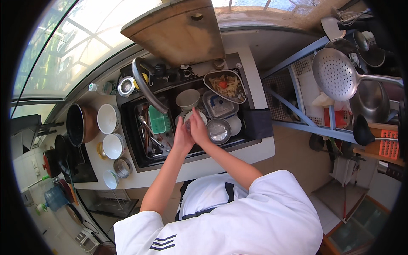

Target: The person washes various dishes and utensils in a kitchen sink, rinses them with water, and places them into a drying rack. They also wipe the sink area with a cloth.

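My left hand and my right hand are pressed together, palms facing, over the black double-basin sink. Something small and greyish shows between them; I cannot tell what it is. Beneath and beyond my hands are a white bowl, a clear lidded container, a metal bowl and a white cup or bowl. In the left basin lie a green plastic basket and several utensils. The curved metal faucet arches over that basin. A triangular strainer with food scraps sits at the back right.
Left of the sink stand a large pot, white bowls, a small metal bowl and a dish-soap bottle. A wooden cutting board leans behind. At right, a perforated skimmer hangs by a blue rack.
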